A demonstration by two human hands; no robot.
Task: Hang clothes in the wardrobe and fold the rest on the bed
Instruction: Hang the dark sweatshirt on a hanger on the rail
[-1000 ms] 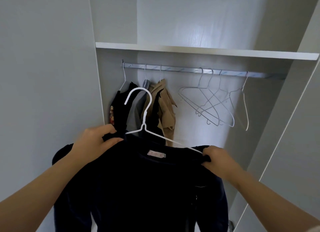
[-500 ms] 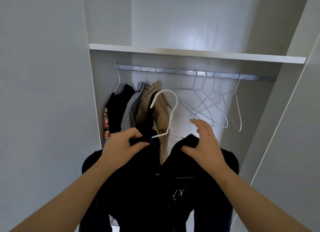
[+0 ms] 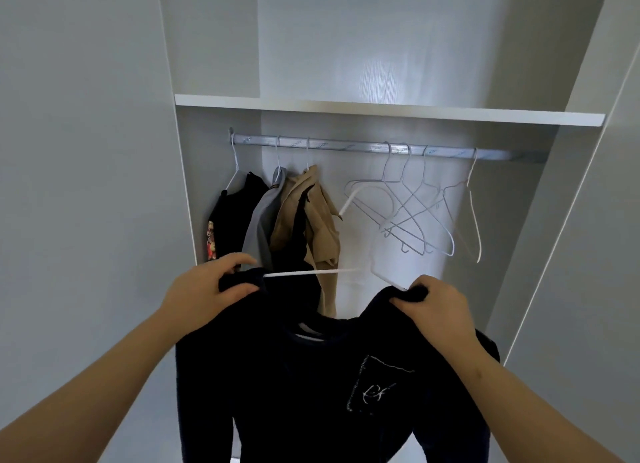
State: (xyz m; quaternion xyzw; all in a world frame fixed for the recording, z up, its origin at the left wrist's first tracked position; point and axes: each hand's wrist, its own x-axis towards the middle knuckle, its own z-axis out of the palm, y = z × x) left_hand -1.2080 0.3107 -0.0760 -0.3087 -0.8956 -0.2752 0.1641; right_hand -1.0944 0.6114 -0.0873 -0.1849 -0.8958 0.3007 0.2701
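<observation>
- My left hand has its fingers curled round one shoulder of the dark top and the end of the white hanger; my right hand pinches the other shoulder.
- The dark top hangs between them, below the rail.
- The white hanger's long axis runs left to right, roughly along the rail; its hook is blurred.
- I judge the free stretch, between the tan shirt and the empty hangers, lies up and ahead, about midway between my hands.

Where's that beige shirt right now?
In the head view, the beige shirt hangs left of centre on the wardrobe rail, just right of the grey garment and left of the bunch of empty hangers.
</observation>
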